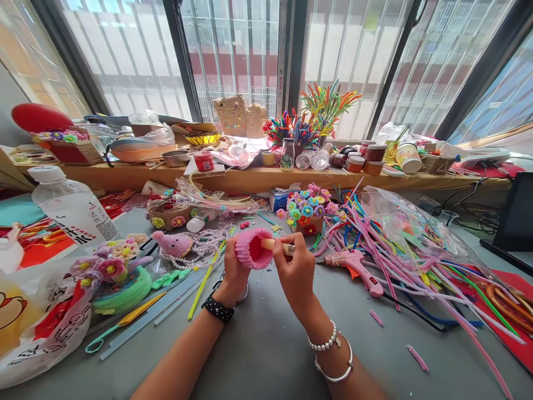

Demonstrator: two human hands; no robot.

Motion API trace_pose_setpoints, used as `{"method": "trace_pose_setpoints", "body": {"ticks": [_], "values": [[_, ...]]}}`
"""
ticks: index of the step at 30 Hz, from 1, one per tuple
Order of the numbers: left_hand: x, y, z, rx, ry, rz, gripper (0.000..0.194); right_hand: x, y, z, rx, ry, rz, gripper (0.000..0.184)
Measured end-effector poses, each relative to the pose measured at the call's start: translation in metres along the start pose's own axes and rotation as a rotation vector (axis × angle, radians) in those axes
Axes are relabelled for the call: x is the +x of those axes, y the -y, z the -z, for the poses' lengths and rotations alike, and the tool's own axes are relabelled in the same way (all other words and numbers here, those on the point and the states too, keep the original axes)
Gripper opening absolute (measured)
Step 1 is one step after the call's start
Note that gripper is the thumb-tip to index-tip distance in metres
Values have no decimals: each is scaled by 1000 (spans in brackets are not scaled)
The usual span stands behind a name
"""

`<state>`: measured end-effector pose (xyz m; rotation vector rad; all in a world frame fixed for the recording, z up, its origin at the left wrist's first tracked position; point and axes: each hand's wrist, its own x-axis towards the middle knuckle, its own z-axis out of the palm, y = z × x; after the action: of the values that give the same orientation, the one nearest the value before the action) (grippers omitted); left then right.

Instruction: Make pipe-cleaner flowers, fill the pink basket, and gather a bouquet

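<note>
My left hand (pixel 234 272) is closed around a small pink cup (pixel 245 251), its outside ribbed with fuzzy pink pipe cleaner. The cup is tilted so that its open mouth faces right and towards me. My right hand (pixel 296 269) pinches a pale wooden stick (pixel 267 244), whose far end reaches into the cup's mouth; that tip is hidden inside. To the right of my right hand a pink hot glue gun (pixel 353 265) lies on the grey table (pixel 266 344). A pink fuzzy figure (pixel 172 244) with a pointed top sits left of the cup beside bead strings (pixel 208 247).
Bundles of coloured pipe cleaners (pixel 400 250) spread across the right side. Glue sticks (pixel 137 325), a green flower ornament (pixel 125 289), a plastic bag (pixel 45 333) and a water bottle (pixel 75 208) stand or lie at left. A flower basket (pixel 308 214) stands behind my hands.
</note>
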<state>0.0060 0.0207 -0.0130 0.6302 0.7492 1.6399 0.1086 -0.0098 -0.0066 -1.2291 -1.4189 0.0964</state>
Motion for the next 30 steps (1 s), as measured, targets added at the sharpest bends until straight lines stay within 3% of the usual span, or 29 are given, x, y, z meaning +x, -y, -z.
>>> {"method": "trace_pose_setpoints", "body": {"ticks": [5,8,11,15,19,22,24,26,30], "values": [[-1,0,-1,0,39,-34,20,-1,2,-2,-48,71,78,10],[-2,1,-1,22,79,-45,19,-2,0,-6,-158,36,118,12],[-2,-2,-2,14,84,-10,20,-2,0,-4,-93,20,91,12],[-2,-8,0,-62,109,176,19,5,3,8,289,-44,-99,13],[-3,-12,5,-67,363,346,24,18,-3,17,517,-309,-308,19],[-4,-14,7,-60,510,411,28,25,-16,14,575,-318,-431,23],[-6,-17,5,-68,494,469,32,26,-24,10,577,-287,-472,24],[-7,-19,2,-79,405,503,33,27,-26,9,585,-277,-480,24],[-9,-19,-5,-118,199,304,20,23,-18,16,619,-293,-401,23]]}}
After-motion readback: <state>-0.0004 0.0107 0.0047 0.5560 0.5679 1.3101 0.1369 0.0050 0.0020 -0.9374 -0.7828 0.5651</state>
